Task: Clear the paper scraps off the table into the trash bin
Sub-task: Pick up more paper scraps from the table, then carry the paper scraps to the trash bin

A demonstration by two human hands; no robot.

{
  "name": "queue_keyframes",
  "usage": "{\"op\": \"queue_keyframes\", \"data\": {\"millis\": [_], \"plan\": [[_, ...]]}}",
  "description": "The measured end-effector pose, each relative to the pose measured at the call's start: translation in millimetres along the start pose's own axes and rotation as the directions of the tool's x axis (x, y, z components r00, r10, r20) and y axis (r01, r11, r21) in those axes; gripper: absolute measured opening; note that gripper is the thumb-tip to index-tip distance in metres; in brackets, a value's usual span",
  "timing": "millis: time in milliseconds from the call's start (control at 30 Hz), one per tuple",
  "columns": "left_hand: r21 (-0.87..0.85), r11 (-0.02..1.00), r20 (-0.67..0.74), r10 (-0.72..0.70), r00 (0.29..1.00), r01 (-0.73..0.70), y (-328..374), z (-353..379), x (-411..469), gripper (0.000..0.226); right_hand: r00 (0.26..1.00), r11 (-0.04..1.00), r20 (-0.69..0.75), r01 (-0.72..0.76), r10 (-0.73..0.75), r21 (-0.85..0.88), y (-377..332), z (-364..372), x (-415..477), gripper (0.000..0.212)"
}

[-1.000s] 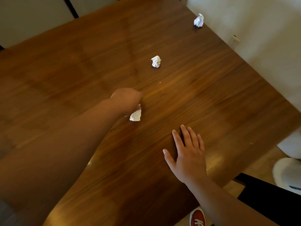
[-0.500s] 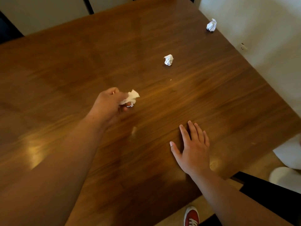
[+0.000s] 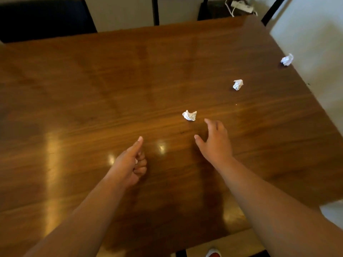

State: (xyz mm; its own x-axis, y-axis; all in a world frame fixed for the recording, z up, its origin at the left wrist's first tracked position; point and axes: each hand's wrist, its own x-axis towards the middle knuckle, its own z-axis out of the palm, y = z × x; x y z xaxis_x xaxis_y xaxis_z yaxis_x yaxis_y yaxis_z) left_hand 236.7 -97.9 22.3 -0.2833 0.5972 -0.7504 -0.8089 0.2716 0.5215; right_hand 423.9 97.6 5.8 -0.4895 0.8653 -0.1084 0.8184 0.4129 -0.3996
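**Three loose paper scraps lying on the table (image 3: 74, 89)**

Left hand (image 3: 130, 164) is curled up over the table with the thumb sticking out, and a sliver of white, the held scrap (image 3: 136, 161), peeks from the fist. Right hand (image 3: 215, 141) is spread open above the table, holding nothing. Near scrap (image 3: 189, 115) sits mid-table, middle scrap (image 3: 238, 84) is further right, far scrap (image 3: 287, 59) is at the table's right edge.

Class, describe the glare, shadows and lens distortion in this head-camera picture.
Head view: bright glare patches on the table around the left hand; dark shadow under both forearms; forearms loom large at the bottom, a wide-angle effect; the nearest paper scrap looks sharp.
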Motion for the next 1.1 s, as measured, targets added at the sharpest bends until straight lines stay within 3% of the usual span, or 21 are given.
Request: {"op": "queue_keyframes", "data": {"millis": [200,400,500,567,633,700,800,900,967,1100], "plan": [[-0.152,0.985,0.069,-0.078,0.995,0.088,-14,-50,-24,0.052,0.999,0.994,0.019,-0.041,0.043,-0.106,-56,12,51,0.059],[-0.188,0.982,0.085,-0.017,0.996,0.033,-20,-81,-44,0.025,1.0,0.99,0.028,-0.001,0.005,-0.144,-64,28,56,0.034],[-0.198,0.98,0.062,0.007,0.998,0.005,-24,-83,-53,0.02,0.998,1.0,0.061,-0.005,0.005,0.012,-61,30,43,0.017],[-0.196,0.98,0.047,0.019,0.999,-0.009,-29,-80,-60,0.019,0.986,0.971,0.145,-0.11,0.079,0.214,-58,26,27,0.01],[-0.199,0.98,0.051,0.027,0.998,-0.016,-36,-74,-67,0.018,0.947,0.854,0.277,-0.278,0.165,0.44,-52,18,6,0.016],[-0.21,0.978,0.054,0.027,0.998,-0.015,-47,-67,-76,0.021,0.856,0.646,0.462,-0.49,0.231,0.585,-42,7,-20,0.016],[-0.234,0.972,0.012,0.024,1.0,-0.021,-69,-51,-92,0.032,0.671,0.373,0.702,-0.73,0.237,0.572,-20,-15,-65,0.012],[-0.285,0.958,-0.023,0.02,1.0,-0.026,-99,-32,-112,0.045,0.524,0.16,0.826,-0.851,0.206,0.5,12,-41,-109,0.013],[-0.351,0.936,-0.027,0.024,0.999,-0.032,-125,-19,-128,0.047,0.478,0.091,0.864,-0.879,0.16,0.469,33,-60,-137,0.014],[-0.517,0.852,-0.053,0.068,0.996,-0.086,-186,10,-169,0.041,0.396,0.103,0.914,-0.916,0.087,0.387,67,-96,-183,0.017]]}}
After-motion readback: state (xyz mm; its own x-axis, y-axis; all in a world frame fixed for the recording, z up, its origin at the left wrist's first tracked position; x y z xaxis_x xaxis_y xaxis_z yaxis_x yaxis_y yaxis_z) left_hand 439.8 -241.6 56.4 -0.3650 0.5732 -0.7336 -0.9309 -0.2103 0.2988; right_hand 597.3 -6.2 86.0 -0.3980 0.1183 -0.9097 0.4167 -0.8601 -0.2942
